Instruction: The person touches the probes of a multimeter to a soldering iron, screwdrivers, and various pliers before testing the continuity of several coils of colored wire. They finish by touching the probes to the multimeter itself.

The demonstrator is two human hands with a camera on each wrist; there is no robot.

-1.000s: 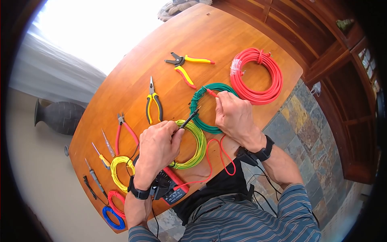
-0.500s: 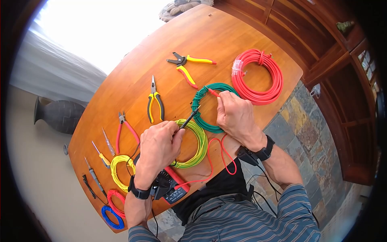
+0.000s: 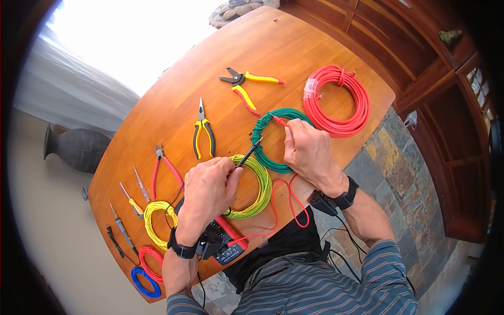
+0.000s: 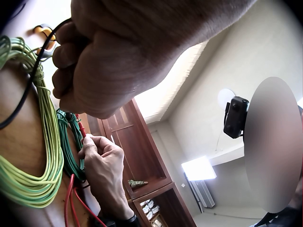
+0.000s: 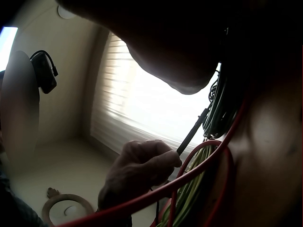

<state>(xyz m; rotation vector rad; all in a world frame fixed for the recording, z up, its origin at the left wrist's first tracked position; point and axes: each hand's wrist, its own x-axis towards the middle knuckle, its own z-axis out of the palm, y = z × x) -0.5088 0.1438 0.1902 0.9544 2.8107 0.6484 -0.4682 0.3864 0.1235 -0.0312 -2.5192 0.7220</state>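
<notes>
My left hand [image 3: 207,189] pinches a black probe [image 3: 249,156] between thumb and curled fingers, its tip pointing up over the edge of the green wire coil [image 3: 258,131]. The right hand [image 3: 311,152] grips a red probe [image 3: 280,121], whose tip lies over that same coil, a short way from the black one. Beneath the left hand are a yellow-green coil [image 3: 268,191] and a red multimeter [image 3: 231,239], partly covered by the wrist. A red lead [image 3: 275,212] loops from the meter toward the right hand. The left wrist view also shows the red probe [image 4: 81,126] in the right fingers.
Wire strippers [image 3: 238,79], long-nose pliers [image 3: 201,131] and red-handled cutters [image 3: 159,157] lie beyond the hands. A large red coil [image 3: 362,107] is at the right. Screwdrivers, a soldering iron [image 3: 122,228] and yellow [image 3: 149,223], red and blue [image 3: 137,283] coils are at the left.
Both hands keep their grips on the probes. The table and its items have shifted slightly rightward in the head view; the probes have barely moved.
</notes>
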